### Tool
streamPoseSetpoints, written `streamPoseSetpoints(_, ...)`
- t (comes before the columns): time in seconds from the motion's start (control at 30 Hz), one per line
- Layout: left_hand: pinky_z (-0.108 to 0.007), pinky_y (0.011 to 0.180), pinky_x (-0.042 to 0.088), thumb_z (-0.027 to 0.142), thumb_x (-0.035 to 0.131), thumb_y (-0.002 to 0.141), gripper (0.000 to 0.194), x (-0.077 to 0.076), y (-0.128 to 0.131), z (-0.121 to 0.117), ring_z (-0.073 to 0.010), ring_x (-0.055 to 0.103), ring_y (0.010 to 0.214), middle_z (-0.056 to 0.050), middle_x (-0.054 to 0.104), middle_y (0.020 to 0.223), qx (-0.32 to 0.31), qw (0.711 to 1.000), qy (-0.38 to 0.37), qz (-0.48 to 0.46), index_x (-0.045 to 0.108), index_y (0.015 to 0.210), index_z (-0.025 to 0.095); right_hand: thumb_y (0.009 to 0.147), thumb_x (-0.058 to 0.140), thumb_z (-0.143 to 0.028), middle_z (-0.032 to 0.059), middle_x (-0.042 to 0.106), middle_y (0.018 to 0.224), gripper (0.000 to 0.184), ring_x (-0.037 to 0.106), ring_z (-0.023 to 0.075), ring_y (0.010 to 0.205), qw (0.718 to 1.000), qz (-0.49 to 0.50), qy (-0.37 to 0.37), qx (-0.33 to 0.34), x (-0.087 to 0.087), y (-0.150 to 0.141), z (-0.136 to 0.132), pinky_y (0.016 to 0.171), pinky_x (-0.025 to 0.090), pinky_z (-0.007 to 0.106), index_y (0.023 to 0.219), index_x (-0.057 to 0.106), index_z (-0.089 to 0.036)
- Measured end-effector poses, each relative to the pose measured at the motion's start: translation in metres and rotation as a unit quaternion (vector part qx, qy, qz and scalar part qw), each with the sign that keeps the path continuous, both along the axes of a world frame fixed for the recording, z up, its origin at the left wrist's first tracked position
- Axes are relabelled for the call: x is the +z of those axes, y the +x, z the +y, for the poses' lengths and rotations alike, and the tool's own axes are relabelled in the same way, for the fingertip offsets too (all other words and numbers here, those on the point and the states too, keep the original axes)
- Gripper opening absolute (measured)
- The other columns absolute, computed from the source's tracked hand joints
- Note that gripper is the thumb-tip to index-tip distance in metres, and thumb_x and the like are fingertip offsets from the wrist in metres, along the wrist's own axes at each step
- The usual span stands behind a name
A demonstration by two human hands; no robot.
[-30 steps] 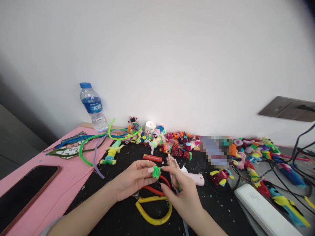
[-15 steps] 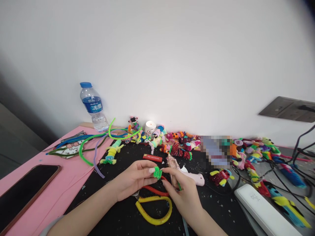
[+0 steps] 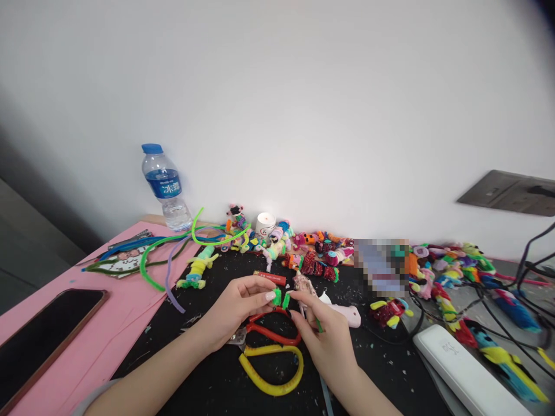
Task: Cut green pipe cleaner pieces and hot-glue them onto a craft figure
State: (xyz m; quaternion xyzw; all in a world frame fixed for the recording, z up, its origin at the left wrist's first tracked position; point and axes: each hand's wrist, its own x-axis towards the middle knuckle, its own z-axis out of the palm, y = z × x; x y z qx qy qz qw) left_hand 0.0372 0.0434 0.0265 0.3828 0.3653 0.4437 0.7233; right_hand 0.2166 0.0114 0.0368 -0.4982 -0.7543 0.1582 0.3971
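My left hand (image 3: 238, 306) pinches a small coiled piece of bright green pipe cleaner (image 3: 277, 297) between thumb and fingertips. My right hand (image 3: 325, 332) is closed on the same pipe cleaner, its thumb and forefinger by a short stretch just right of the coil. A thin green bit also shows beneath the right palm. Below both hands lie scissors with one red and one yellow handle (image 3: 299, 372), the blades partly covered by my left hand. Just beyond the fingers is a red printed stick (image 3: 280, 279), lighter-like. A pale pink tool (image 3: 349, 315) lies behind my right hand.
A yellow-green pipe-cleaner figure (image 3: 198, 268) and loose pipe cleaners (image 3: 173, 263) lie left. Many colourful figures (image 3: 310, 266) line the wall, near a white candle (image 3: 266, 224). A water bottle (image 3: 162, 182), phone (image 3: 52, 341), white power bank (image 3: 463, 370) and black cables (image 3: 503, 312) surround the mat.
My hands have drawn slightly apart, and a green stretch now shows between the coil and my right fingertips. More of the scissors' red handle is visible.
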Motion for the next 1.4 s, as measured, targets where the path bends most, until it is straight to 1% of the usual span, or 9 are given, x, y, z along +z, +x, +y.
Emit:
streamPoseSetpoints(0.1,-0.027,0.074,0.05,0.023,0.071,0.071,0.017,0.0003,0.0002,-0.0006,-0.0129,0.06,0.075,-0.002,0.065,0.08,-0.013,1.0,0.007,0.018,0.065,0.084,0.015,0.081,0.05,-0.02,-0.0073,0.032,0.05,0.024,0.036,0.0105,0.041,1.0,-0.003,0.007,0.006,-0.0012,0.0,-0.0001,0.043,0.035,0.021,0.098,0.065,-0.011)
streamPoseSetpoints(0.2,-0.026,0.072,0.05,0.024,0.071,0.071,0.018,0.0003,-0.0001,-0.0015,-0.0128,0.06,0.072,-0.002,0.065,0.079,-0.026,0.999,0.014,0.025,0.065,0.085,0.015,0.081,0.049,-0.018,-0.0059,0.039,0.049,0.025,0.037,0.0104,0.041,1.0,-0.004,0.012,0.014,-0.002,-0.0006,-0.0008,0.043,0.037,0.02,0.098,0.065,-0.012)
streamPoseSetpoints(0.33,-0.026,0.072,0.049,0.025,0.071,0.07,0.019,0.0009,-0.0002,-0.0025,-0.0139,0.06,0.073,-0.003,0.065,0.079,-0.028,0.999,0.019,0.034,0.064,0.084,0.015,0.081,0.049,-0.018,-0.0023,0.051,0.051,0.025,0.041,0.0103,0.041,1.0,0.001,0.021,0.023,-0.0022,-0.0019,-0.0007,0.043,0.039,0.021,0.098,0.066,-0.012)
streamPoseSetpoints(0.43,-0.026,0.071,0.049,0.026,0.072,0.069,0.02,0.0022,0.0002,-0.0028,-0.0144,0.06,0.073,-0.003,0.065,0.08,-0.028,0.999,0.021,0.038,0.064,0.084,0.014,0.081,0.05,-0.018,-0.0007,0.055,0.053,0.023,0.044,0.0107,0.041,0.999,0.0,0.031,0.023,-0.0023,-0.0023,-0.0004,0.044,0.041,0.021,0.097,0.066,-0.013)
streamPoseSetpoints(0.63,-0.025,0.068,0.049,0.026,0.074,0.067,0.021,0.0021,0.0005,-0.0023,-0.0138,0.061,0.068,-0.002,0.065,0.074,-0.025,0.999,0.023,0.039,0.065,0.082,0.014,0.083,0.05,-0.018,-0.0008,0.056,0.053,0.023,0.045,0.0112,0.04,0.999,-0.002,0.03,0.029,-0.0036,-0.0021,-0.0008,0.043,0.041,0.022,0.098,0.066,-0.016)
streamPoseSetpoints(0.97,-0.024,0.07,0.049,0.024,0.073,0.067,0.02,0.0021,0.0005,-0.0024,-0.0132,0.061,0.069,-0.002,0.067,0.074,-0.032,0.998,0.019,0.041,0.064,0.081,0.014,0.083,0.048,-0.017,-0.0022,0.051,0.049,0.024,0.044,0.0112,0.04,0.999,-0.008,0.034,0.041,-0.0058,-0.0027,-0.0016,0.043,0.041,0.022,0.098,0.067,-0.015)
streamPoseSetpoints(1.13,-0.023,0.07,0.049,0.024,0.073,0.067,0.019,0.0019,0.001,-0.0024,-0.0126,0.062,0.07,-0.001,0.067,0.075,0.01,0.999,0.015,0.028,0.064,0.082,0.015,0.083,0.048,-0.02,-0.0037,0.048,0.047,0.032,0.045,0.012,0.04,0.999,-0.028,0.012,0.011,-0.0045,-0.0028,-0.0016,0.043,0.042,0.022,0.111,0.061,-0.012)
streamPoseSetpoints(1.23,-0.023,0.07,0.049,0.023,0.073,0.068,0.019,0.0013,0.0007,-0.0019,-0.0126,0.062,0.071,-0.002,0.068,0.078,0.03,0.999,0.016,0.018,0.064,0.082,0.015,0.084,0.047,-0.02,-0.0012,0.055,0.052,0.033,0.048,0.0126,0.042,0.999,-0.03,0.012,0.019,-0.0042,-0.0021,-0.0016,0.045,0.045,0.023,0.113,0.06,-0.013)
streamPoseSetpoints(1.4,-0.024,0.07,0.05,0.024,0.073,0.068,0.021,0.0013,0.0007,-0.0017,-0.0144,0.064,0.072,-0.003,0.068,0.077,0.036,0.999,0.015,0.017,0.064,0.083,0.014,0.085,0.045,-0.017,0.0042,0.068,0.07,0.037,0.057,0.0141,0.05,0.997,-0.022,0.007,0.073,-0.0063,-0.0015,-0.0018,0.052,0.05,0.025,0.12,0.055,-0.016)
